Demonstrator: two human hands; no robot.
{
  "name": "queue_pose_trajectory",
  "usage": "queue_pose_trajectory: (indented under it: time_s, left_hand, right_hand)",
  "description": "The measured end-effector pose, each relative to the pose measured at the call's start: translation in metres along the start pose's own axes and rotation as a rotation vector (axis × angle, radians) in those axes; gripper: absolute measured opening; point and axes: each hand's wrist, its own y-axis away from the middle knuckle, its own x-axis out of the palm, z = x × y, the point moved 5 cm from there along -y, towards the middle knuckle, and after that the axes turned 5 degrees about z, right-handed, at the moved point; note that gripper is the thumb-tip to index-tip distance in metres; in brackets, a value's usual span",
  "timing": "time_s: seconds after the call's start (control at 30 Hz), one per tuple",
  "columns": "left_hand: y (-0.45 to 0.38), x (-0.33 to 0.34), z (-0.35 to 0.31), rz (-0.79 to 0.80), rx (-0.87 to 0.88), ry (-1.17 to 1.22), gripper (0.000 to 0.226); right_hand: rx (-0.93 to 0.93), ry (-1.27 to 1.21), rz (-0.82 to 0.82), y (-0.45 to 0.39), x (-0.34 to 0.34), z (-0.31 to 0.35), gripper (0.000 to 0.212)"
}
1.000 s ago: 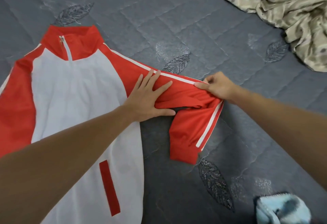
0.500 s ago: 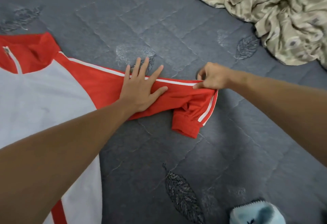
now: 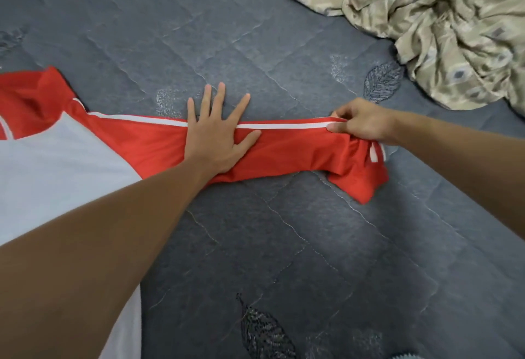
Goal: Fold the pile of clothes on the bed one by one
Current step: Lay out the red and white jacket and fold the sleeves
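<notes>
A red and white zip jacket point(image 3: 71, 160) lies flat on the grey quilted bed point(image 3: 284, 245), its body at the left edge of view. Its red sleeve point(image 3: 292, 148), with a white stripe along the top, stretches out to the right. My left hand point(image 3: 218, 134) presses flat on the middle of the sleeve, fingers spread. My right hand point(image 3: 360, 123) pinches the sleeve's striped upper edge near the cuff. The cuff end point(image 3: 360, 177) is bunched and folded under below that hand.
A crumpled beige patterned cloth point(image 3: 440, 23) lies at the back right of the bed. A sliver of a pale blue item point(image 3: 409, 356) shows at the bottom edge. Dark leaf prints dot the quilt.
The sleeve has been pulled out straighter to the right, and its hanging cuff end is now shorter and bunched. The view shifted right, so less of the jacket body shows.
</notes>
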Motion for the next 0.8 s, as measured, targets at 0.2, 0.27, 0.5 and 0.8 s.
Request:
queue_pose_trajectory:
  time_s: [0.2, 0.27, 0.5, 0.8]
  left_hand:
    - [-0.013, 0.001, 0.003, -0.026, 0.048, 0.000, 0.079]
    - [-0.013, 0.001, 0.003, -0.029, 0.050, 0.003, 0.078]
    - [-0.014, 0.001, 0.002, -0.011, 0.050, 0.011, 0.075]
    - [-0.019, 0.002, 0.004, -0.049, 0.048, 0.000, 0.072]
  right_hand:
    - [-0.024, 0.386, -0.091, -0.001, -0.025, -0.001, 0.030]
    - [0.014, 0.491, -0.146, 0.000, -0.028, -0.008, 0.041]
    - [0.030, 0.787, -0.738, 0.034, -0.016, 0.017, 0.035]
    - [-0.016, 0.587, -0.697, 0.041, 0.087, -0.020, 0.071]
